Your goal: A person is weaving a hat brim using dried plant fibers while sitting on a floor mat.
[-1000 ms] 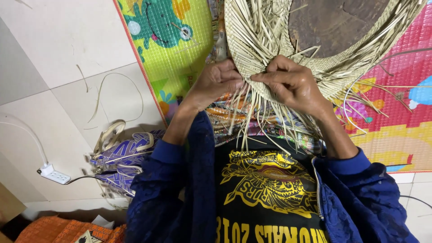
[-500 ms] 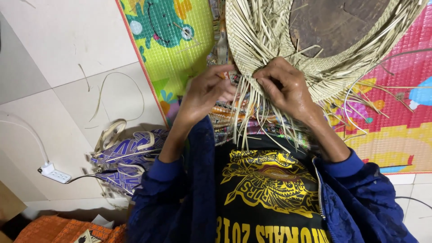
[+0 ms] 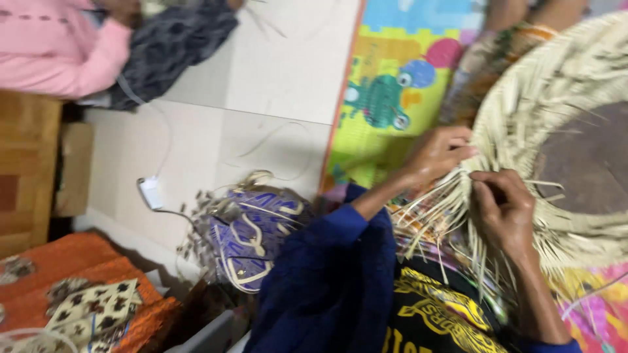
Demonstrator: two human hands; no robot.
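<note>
I am mid-weave at the near rim of the mat (image 3: 562, 85): left hand (image 3: 437, 151) pinches loose strands (image 3: 432, 212), right hand (image 3: 504, 209) pinches another beside it. I judge the next tuck needs one strand crossed under its neighbour.

The person wears a loose dark blue jacket (image 3: 333, 281), open at the front, its left sleeve (image 3: 340, 225) pushed up short of the wrist, over a black shirt (image 3: 432, 314) printed with a yellow ornate design, and both the left hand (image 3: 437, 151) and right hand (image 3: 504, 210) are bare.
</note>
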